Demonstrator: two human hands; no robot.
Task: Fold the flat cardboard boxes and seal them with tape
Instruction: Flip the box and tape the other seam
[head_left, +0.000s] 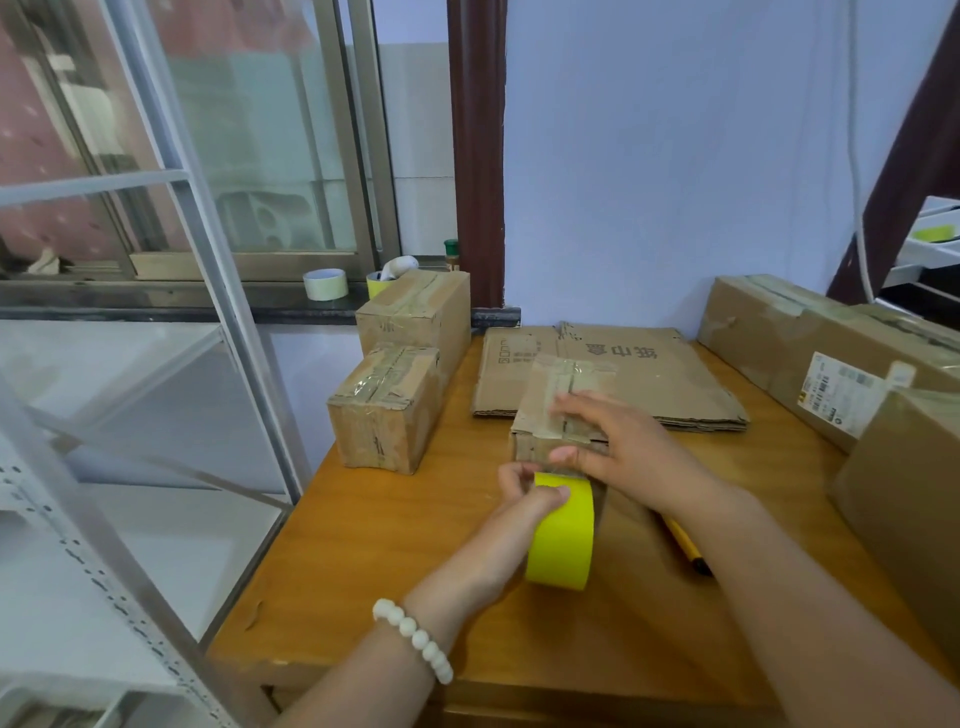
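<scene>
Fingers of the left hand grip the tape roll; the right hand presses straight-fingered on the near edge of the small box; bare table lies leftward.

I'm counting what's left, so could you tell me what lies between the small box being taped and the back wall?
A stack of flattened cardboard boxes lies there on the table, as the head view shows.

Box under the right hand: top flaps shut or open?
Shut. On the box, flaps lie flat with clear tape along the seam; the right hand presses on it.
</scene>
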